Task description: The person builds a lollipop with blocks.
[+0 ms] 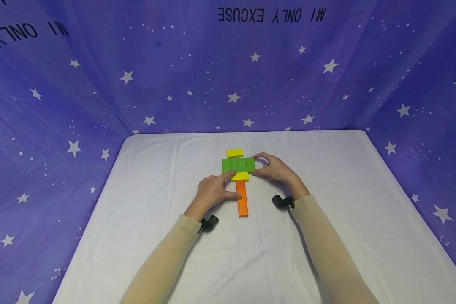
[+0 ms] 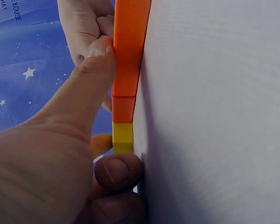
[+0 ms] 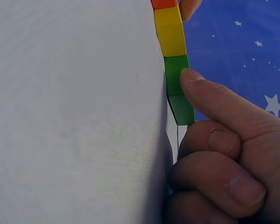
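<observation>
Flat toy blocks form a figure lying on the white cloth. Several green blocks (image 1: 226, 166) make a row, with a yellow block (image 1: 234, 153) beyond it and another yellow block (image 1: 243, 177) on the near side. Below that come a small orange block (image 1: 240, 184) and a long orange block (image 1: 242, 207). My left hand (image 1: 211, 189) rests its thumb against the long orange block and its index fingertip by the green row's near edge; other fingertips sit low beside the near yellow block (image 2: 122, 137). At the row's right end, my right hand (image 1: 275, 169) pinches the end green block (image 3: 176, 70) between thumb and index finger.
The white cloth (image 1: 156, 169) covers the table on every side of the figure. A purple star-printed curtain (image 1: 197, 76) hangs at the back and along both sides. Each wrist carries a small black camera (image 1: 209, 223).
</observation>
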Available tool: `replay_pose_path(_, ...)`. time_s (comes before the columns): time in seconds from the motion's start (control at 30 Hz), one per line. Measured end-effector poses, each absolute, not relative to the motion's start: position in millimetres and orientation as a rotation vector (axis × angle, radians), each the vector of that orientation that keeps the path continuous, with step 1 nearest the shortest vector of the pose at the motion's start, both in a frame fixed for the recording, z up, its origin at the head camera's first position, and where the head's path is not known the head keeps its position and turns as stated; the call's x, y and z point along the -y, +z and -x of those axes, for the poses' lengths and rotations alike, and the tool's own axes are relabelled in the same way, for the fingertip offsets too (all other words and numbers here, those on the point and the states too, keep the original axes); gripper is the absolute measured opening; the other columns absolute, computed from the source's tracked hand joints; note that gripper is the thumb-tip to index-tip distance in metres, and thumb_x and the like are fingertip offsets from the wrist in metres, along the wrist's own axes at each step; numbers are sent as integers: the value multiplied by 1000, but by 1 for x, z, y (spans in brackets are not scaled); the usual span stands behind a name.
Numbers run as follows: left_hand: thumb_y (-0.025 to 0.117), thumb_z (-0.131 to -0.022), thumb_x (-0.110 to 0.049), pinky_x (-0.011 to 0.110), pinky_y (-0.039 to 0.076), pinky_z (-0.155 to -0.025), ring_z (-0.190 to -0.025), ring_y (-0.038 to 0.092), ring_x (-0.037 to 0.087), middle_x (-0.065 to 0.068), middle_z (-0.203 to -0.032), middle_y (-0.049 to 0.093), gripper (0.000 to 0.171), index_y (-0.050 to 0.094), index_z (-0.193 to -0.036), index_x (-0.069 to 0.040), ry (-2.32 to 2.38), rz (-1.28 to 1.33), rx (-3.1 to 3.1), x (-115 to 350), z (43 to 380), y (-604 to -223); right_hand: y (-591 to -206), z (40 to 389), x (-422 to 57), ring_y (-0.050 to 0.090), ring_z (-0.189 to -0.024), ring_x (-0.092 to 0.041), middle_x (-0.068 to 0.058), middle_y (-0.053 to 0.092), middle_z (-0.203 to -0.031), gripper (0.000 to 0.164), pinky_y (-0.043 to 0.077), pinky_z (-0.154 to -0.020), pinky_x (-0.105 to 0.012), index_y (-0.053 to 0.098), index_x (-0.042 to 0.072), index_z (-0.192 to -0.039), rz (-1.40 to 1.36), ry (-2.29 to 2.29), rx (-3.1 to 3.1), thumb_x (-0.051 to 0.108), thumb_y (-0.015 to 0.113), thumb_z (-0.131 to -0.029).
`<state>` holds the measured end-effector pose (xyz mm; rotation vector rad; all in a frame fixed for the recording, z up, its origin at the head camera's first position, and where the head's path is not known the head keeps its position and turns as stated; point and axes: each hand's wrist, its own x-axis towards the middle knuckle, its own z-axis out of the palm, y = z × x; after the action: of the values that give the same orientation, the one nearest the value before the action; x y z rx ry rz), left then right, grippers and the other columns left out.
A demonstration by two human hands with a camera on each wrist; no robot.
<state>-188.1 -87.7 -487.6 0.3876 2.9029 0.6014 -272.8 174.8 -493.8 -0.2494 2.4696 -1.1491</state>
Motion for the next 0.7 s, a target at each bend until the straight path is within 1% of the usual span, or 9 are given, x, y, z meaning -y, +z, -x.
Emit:
replay_pose_path(0.17,84,-75,-73,31,37,-58,-60,43,17,-5,-62,41,93,56,-154,-34,607,-391,-2901,88,188,-487,-492,271,-174,40,-50,-12,5,44,-61,70,37,-51,-26,53,26,-153,239,-1152,-2470,32,84,-91)
replay_pose_path(0.33,84,-75,-73,31,37,-59,-59,43,17,-5,-62,41,93,56,-155,-34,612,-391,-2896,87,188,-487,-492,271,-174,40,-51,-12,5,45,-62,75,38,-51,-26,50,27,-157,235,-1150,-2469,33,84,-91)
replay_pose_path(0.5,84,-75,-72,31,36,-59,-59,42,17,-5,-62,39,93,55,-155,-34,627,-387,-2885,87,188,-486,-492,270,-176,39,-50,-12,5,43,-59,80,38,-50,-27,46,30,-161,231,-1170,-2461,36,84,-91)
replay_pose_path(0.7,84,-75,-72,31,36,-59,-59,42,17,-5,-62,39,94,55,-155,-34,619,-388,-2886,87,188,-486,-492,264,-176,39,-49,-13,6,41,-58,84,39,-50,-28,42,33,-163,276,-1186,-2466,40,84,-91)
